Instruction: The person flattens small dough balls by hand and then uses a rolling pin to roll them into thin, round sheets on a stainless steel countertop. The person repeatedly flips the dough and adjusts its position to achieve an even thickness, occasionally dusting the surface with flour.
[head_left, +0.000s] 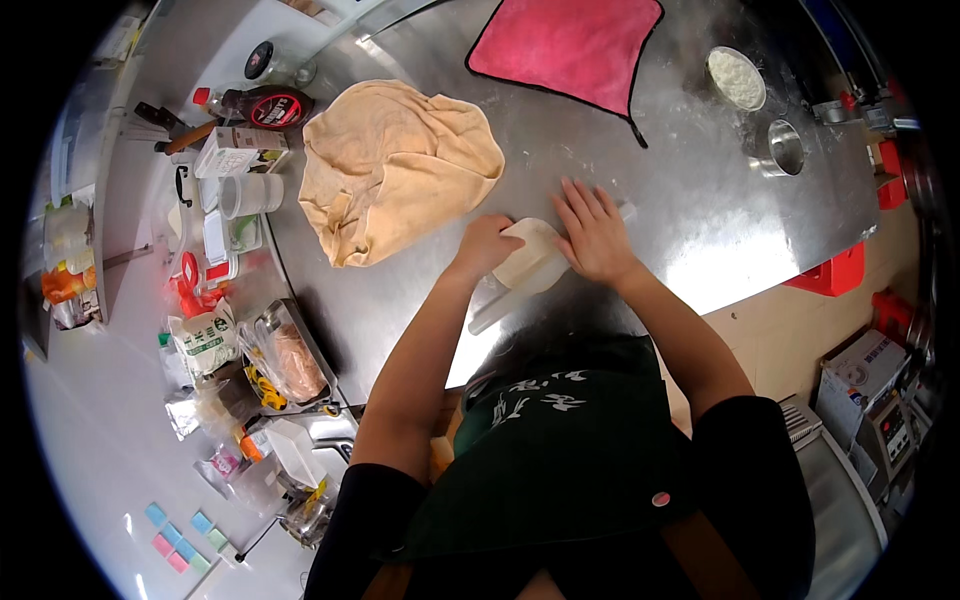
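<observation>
A thin round of pale dough (526, 238) lies on the steel worktop, partly under a whitish rolling pin (506, 301). The pin runs slantwise, from near my apron up to the right. My left hand (486, 246) pinches the dough's left edge, thumb on top and fingers curled at the rim. Flat over the pin's upper right part rests my right hand (596, 234), its fingers stretched out and apart. Its palm covers that stretch of the pin, whose far end shows beyond the hand. A crumpled tan cloth (405, 169) lies just left of the dough.
A pink cloth (566, 45) with dark edging lies at the back. To the right stand a bowl of white flour (736, 79) and a metal ring or cup (785, 148). Bottles, a carton (240, 150), plastic tubs (251, 195) and a metal tray (307, 352) crowd the left edge.
</observation>
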